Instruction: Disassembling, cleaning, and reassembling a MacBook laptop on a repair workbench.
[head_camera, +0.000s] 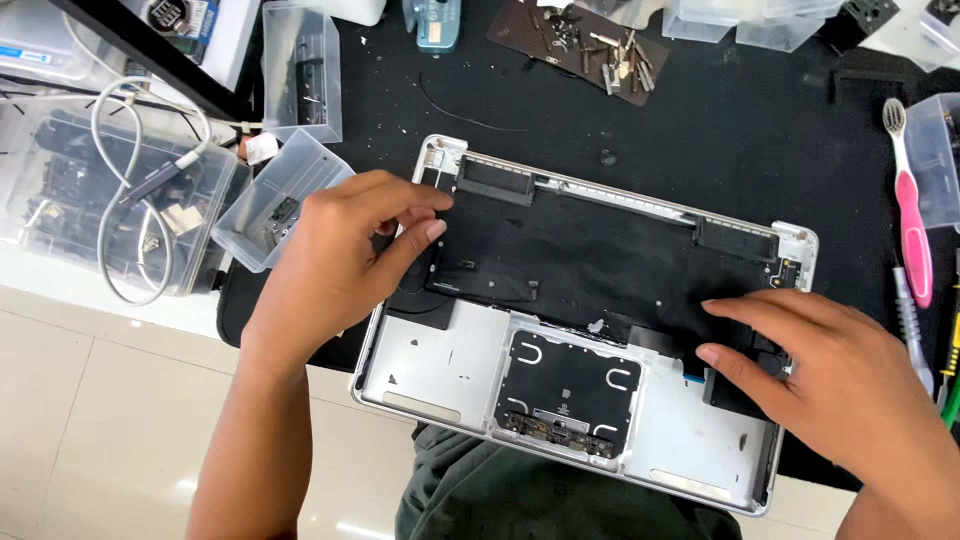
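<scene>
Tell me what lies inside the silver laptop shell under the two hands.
Inside the silver laptop shell lie a black sheet and the trackpad underside. The left hand and right hand cover the black parts at both sides, so these stay mostly hidden.

2 hands (330, 260) (840, 390), 1 laptop shell (440, 370), 1 pink toothbrush (910, 210), 2 clear tubs (300, 70) (275, 205).

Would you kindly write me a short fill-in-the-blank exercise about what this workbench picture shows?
1. Both hands rest on an opened silver ____ case lying on the black mat.
2. The toothbrush at the right has a ____ handle.
3. The left hand is at the case's upper-left corner; the right hand is near its ____ edge.

Missing words: laptop; pink; right
</scene>
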